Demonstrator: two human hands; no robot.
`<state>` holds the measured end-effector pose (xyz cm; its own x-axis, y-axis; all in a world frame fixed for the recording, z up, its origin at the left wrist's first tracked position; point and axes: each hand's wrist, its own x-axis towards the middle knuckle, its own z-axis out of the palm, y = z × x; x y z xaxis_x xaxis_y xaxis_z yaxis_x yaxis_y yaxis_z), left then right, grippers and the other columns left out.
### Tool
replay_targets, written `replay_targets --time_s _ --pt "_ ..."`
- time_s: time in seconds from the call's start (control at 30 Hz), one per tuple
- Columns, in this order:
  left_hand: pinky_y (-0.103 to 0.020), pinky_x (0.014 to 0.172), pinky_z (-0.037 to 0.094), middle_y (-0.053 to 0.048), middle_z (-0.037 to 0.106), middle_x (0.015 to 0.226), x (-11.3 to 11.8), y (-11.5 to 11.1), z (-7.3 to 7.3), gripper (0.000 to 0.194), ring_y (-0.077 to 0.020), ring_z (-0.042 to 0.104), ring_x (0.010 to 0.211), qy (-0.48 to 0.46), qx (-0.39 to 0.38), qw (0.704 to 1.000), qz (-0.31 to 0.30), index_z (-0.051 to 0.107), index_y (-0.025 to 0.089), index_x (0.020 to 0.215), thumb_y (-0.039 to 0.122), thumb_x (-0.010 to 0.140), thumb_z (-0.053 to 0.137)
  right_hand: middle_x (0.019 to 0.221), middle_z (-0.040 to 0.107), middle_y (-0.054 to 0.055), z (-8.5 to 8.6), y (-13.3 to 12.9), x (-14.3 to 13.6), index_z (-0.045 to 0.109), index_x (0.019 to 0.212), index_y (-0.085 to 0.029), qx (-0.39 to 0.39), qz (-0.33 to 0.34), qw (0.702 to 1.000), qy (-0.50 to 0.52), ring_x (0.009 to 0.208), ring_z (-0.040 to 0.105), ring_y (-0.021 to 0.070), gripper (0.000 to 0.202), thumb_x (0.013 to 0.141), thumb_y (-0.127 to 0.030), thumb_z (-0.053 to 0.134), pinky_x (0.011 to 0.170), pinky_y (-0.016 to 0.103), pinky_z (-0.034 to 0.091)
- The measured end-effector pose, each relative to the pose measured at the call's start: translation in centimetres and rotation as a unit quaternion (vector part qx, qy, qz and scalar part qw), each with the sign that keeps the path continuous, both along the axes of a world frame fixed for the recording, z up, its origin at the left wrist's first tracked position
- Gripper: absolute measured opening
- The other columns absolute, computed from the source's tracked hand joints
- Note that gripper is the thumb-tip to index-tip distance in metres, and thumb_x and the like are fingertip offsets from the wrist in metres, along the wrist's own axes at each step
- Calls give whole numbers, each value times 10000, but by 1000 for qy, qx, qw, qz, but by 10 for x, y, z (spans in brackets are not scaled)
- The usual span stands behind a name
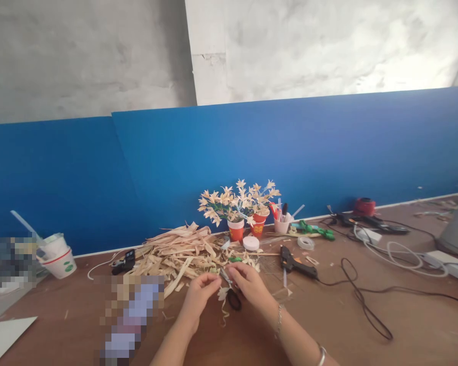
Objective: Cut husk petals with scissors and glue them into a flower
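See dry, crinkled husk strips heaped beyond left hand, with black-looped metal scissors between it and right hand. Bringing thumb and fingertips narrow in both; cannot tell whether gripping anything. Trace scissors lengthwise: blades away, slightly left. On brown tabletop, before blue partition and blotchy concrete wall.

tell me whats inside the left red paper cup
A bunch of cream flowers rises out of the left red paper cup. The bunch's lower end and the cup's bottom are hidden by its wall, so what anchors the flowers can't be seen.
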<state>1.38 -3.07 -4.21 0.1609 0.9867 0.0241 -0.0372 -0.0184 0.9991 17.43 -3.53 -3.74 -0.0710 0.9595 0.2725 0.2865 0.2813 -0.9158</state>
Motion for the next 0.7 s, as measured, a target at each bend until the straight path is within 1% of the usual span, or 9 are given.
replay_targets --time_s 0.07,0.13,0.2,0.3,0.4,0.47,0.53,0.63,0.7 --pt "-215 569 347 15 583 627 -2 1 -1 220 -114 469 588 -25 -10 999 22 668 163 693 379 654 682 654 591 20 -1 0 6 610 810 -146 3 -44 991 -123 593 511 136 178 764 -274 495 560 234 367" --pt "-215 581 345 14 575 640 -4 2 -1 234 -116 472 609 -42 -8 998 40 664 161 696 393 665 671 700 613 39 -3 -2 8 609 784 -150 -8 -64 966 -249 645 537 158 136 674 -219 571 582 240 362" --pt "-220 601 355 12 570 647 -5 3 0 234 -123 483 636 -66 -18 996 49 664 161 701 390 653 673 795 631 72 -4 -5 7 609 780 -149 -29 -68 937 -340 719 566 187 166 619 -187 603 605 247 368" --pt "-229 611 374 0 577 660 -4 3 3 237 -135 507 669 -118 -44 991 52 659 158 691 380 613 686 923 638 128 -3 -8 0 615 835 -136 -63 -82 898 -427 822 600 229 206 643 -114 546 651 269 387" --pt "-239 611 394 -26 609 700 -3 3 4 244 -148 544 692 -155 -63 984 54 655 146 683 364 582 701 933 648 149 1 -9 -3 623 872 -133 -83 -100 874 -468 845 617 250 264 662 -57 483 661 288 396" --pt "-244 620 409 -47 637 750 -3 4 3 243 -156 569 712 -172 -72 981 56 655 139 694 342 574 710 920 657 149 2 -8 -1 630 865 -141 -77 -112 874 -467 845 619 258 262 663 -62 483 659 293 399" --pt "-250 641 425 -65 661 805 -4 5 1 240 -165 590 744 -184 -77 978 60 653 136 705 328 574 715 890 667 135 2 -7 5 639 842 -154 -70 -125 886 -440 831 617 252 243 659 -80 497 653 287 398" --pt "-253 684 435 -70 679 821 -6 7 -1 236 -174 605 780 -175 -72 979 83 652 139 703 334 587 717 801 677 89 0 -3 17 655 829 -166 -84 -123 926 -348 742 609 219 223 634 -129 554 609 263 391" --pt "-254 718 434 -68 687 827 -8 8 -1 235 -184 610 822 -153 -59 981 105 658 145 699 348 597 716 737 673 52 -1 0 24 670 829 -166 -96 -94 957 -256 670 588 186 229 612 -168 596 568 241 384"
